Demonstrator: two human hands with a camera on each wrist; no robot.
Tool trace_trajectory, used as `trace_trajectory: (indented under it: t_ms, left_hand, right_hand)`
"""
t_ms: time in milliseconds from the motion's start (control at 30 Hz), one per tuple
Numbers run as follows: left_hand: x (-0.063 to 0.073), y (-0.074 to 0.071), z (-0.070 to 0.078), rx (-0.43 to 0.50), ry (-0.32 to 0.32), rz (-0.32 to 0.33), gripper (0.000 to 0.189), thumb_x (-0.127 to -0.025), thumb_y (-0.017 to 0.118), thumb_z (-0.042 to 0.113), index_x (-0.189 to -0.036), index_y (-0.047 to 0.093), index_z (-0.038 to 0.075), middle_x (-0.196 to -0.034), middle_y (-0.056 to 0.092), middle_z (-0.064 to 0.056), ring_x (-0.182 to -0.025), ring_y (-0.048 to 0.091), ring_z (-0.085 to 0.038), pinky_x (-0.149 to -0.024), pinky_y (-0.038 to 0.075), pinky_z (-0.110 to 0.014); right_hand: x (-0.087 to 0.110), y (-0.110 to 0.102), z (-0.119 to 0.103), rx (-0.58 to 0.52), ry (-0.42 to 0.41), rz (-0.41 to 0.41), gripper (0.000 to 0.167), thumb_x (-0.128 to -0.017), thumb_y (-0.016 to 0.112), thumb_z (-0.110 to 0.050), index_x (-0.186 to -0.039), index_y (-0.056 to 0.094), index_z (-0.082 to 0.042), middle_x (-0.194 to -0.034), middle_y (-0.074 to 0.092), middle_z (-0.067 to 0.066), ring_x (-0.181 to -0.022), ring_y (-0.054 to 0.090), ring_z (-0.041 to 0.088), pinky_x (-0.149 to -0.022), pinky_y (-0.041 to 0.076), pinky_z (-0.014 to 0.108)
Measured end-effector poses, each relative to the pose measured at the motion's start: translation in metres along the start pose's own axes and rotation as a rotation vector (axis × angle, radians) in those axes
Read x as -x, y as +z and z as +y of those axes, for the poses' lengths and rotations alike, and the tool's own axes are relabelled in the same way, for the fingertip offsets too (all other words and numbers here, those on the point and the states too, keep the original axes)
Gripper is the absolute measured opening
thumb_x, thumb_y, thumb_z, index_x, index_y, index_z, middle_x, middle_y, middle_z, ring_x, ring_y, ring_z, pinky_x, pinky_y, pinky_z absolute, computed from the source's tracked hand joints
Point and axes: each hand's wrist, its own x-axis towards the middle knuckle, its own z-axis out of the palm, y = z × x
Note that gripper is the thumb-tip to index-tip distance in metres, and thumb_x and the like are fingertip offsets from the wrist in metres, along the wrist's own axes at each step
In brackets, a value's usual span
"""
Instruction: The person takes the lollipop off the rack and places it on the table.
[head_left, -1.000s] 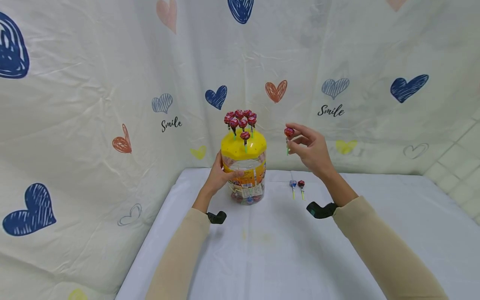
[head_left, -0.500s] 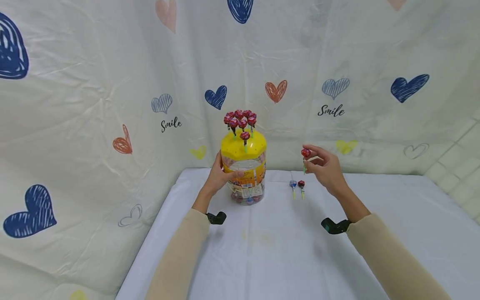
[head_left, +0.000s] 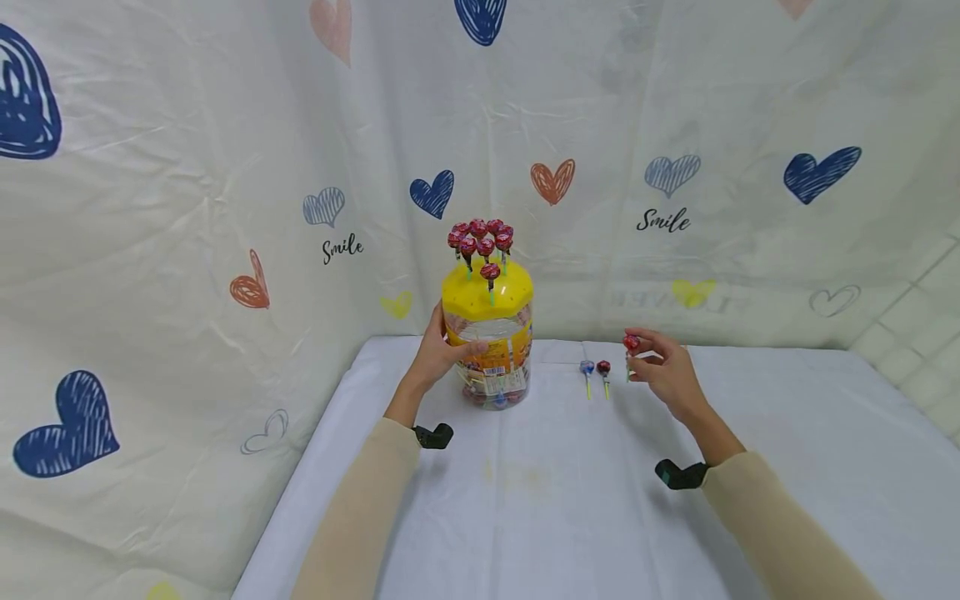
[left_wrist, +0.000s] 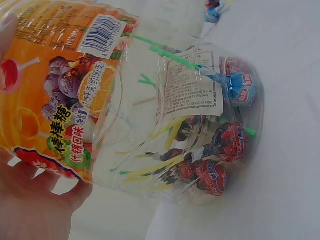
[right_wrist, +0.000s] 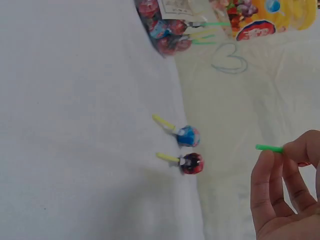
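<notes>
Right hand [head_left: 667, 375] is way lower now, pinching a lollipop [head_left: 632, 342] by its stick. Left hand [head_left: 438, 355] curls round the jar [head_left: 497, 335], probably steadying it.

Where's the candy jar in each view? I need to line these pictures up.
Head: the jar, near the centre, in the left hand.
Left wrist: jar fills the left and middle.
Right wrist: jar along the top, toward the right.
Shared landmark: the jar's orange label.

Long beige sleeves [head_left: 363, 507]; black bent wrist cameras [head_left: 686, 476], one per arm.
</notes>
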Motion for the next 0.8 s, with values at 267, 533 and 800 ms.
trace_trajectory:
  t_ms: [267, 533, 800]
  left_hand:
    - [0.001, 0.001, 0.000, -0.002, -0.006, 0.011, 0.089, -0.092, 0.078, 0.018, -0.157, 0.022, 0.042, -0.151, 0.045, 0.001, -0.148, 0.033, -0.045, -0.121, 0.034, -0.061]
    - [0.000, 0.002, -0.002, -0.006, -0.011, 0.011, 0.089, -0.093, 0.077, 0.015, -0.156, 0.021, 0.042, -0.152, 0.044, 0.002, -0.147, 0.037, -0.039, -0.120, 0.036, -0.060]
    - [0.001, 0.001, 0.000, -0.007, -0.014, 0.011, 0.088, -0.093, 0.077, 0.017, -0.157, 0.022, 0.041, -0.151, 0.045, 0.001, -0.147, 0.037, -0.040, -0.120, 0.036, -0.060]
  right_hand:
    - [0.000, 0.000, 0.035, -0.006, 0.123, -0.022, 0.054, -0.096, 0.064, 0.001, -0.147, 0.048, -0.004, -0.117, 0.056, 0.022, -0.082, 0.065, 0.009, -0.072, 0.064, 0.028]
    - [-0.004, 0.001, 0.055, 0.054, 0.190, -0.077, 0.055, -0.095, 0.064, 0.001, -0.147, 0.046, -0.003, -0.116, 0.056, 0.023, -0.077, 0.063, 0.011, -0.068, 0.063, 0.028]
    - [-0.011, 0.004, 0.059, 0.111, 0.198, -0.130, 0.057, -0.095, 0.065, 0.000, -0.148, 0.044, -0.003, -0.117, 0.057, 0.024, -0.082, 0.065, 0.016, -0.067, 0.061, 0.026]
